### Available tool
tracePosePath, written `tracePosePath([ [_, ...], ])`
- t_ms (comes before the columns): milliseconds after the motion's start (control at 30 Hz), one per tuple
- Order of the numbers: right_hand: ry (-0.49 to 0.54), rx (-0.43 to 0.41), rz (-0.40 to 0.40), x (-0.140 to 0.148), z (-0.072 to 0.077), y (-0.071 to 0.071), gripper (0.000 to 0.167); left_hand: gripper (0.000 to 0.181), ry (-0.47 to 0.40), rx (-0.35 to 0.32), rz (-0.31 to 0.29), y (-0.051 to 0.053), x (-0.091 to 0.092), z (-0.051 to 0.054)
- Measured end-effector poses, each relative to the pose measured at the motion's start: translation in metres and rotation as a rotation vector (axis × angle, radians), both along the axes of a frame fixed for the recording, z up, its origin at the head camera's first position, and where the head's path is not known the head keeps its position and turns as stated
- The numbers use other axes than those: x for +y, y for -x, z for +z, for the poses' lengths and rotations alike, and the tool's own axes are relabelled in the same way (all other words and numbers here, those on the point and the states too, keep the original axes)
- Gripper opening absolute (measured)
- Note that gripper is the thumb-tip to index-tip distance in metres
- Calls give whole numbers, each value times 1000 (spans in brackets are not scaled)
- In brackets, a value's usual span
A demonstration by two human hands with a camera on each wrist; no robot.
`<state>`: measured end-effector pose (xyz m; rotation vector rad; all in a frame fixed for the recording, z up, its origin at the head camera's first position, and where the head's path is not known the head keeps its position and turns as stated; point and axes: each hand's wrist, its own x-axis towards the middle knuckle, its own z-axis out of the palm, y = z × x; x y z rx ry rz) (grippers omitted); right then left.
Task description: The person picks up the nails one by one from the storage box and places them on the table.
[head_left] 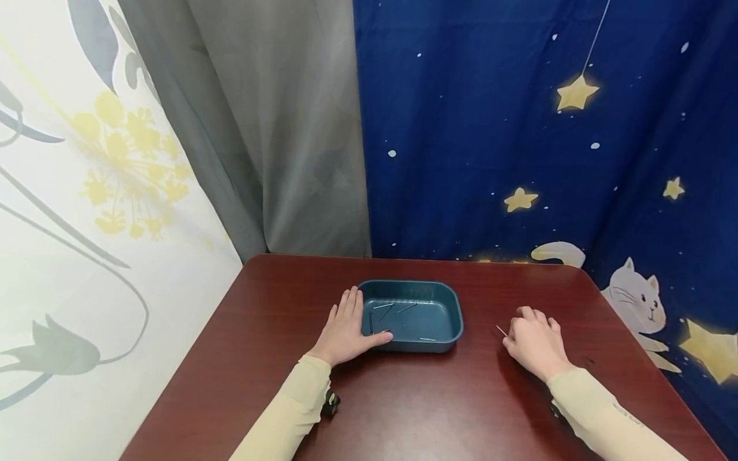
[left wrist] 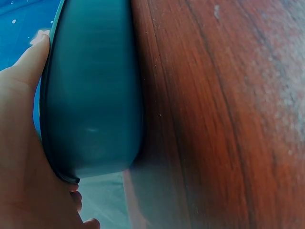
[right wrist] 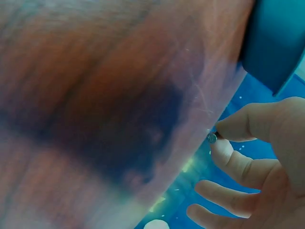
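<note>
A teal tray [head_left: 455,320] stands on the table, with several thin metal nails [head_left: 427,339] scattered on its floor. My left hand [head_left: 346,333] lies against the tray's left end, its fingers straight and its thumb over the front rim. In the left wrist view, this hand [left wrist: 24,129] touches the rim of the tray [left wrist: 93,95]. To the right of the tray, my right hand [head_left: 536,342] pinches a thin nail [head_left: 501,330] just above the table. The right wrist view shows the nail's round head [right wrist: 211,138] between thumb and forefinger of the right hand [right wrist: 257,157], the other fingers loosely bent.
The dark red wooden table [head_left: 403,403] extends around the tray and both hands. Behind it hang a grey curtain [head_left: 311,128] and a blue curtain [head_left: 461,128] with stars and a cat. A patterned white curtain [head_left: 115,288] is at the left.
</note>
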<state>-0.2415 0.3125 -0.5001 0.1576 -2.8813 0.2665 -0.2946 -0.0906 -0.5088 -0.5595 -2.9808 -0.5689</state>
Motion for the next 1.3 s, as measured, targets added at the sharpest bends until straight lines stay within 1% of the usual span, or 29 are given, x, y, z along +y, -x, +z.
tracePosePath([
  [100, -1, -14, 0, -1, -3, -3, 26, 130, 1, -2, 0, 1, -1, 1],
  [233, -6, -29, 2, 0, -6, -6, 26, 130, -6, -3, -1, 0, -1, 0],
  [467, -17, -39, -9, 2, -14, -7, 27, 129, -20, -24, -4, -3, 0, -3],
  [633, -13, -55, -11, 2, -19, -8, 28, 129, -26, -24, -7, -2, 0, -4],
  [900, 0, -49, -9, 3, -18, -7, 25, 129, -22, -13, -9, 1, -1, -2],
  [1300, -2, -50, -13, 5, -16, -8, 24, 129, -19, -15, -6, 1, -1, -1],
])
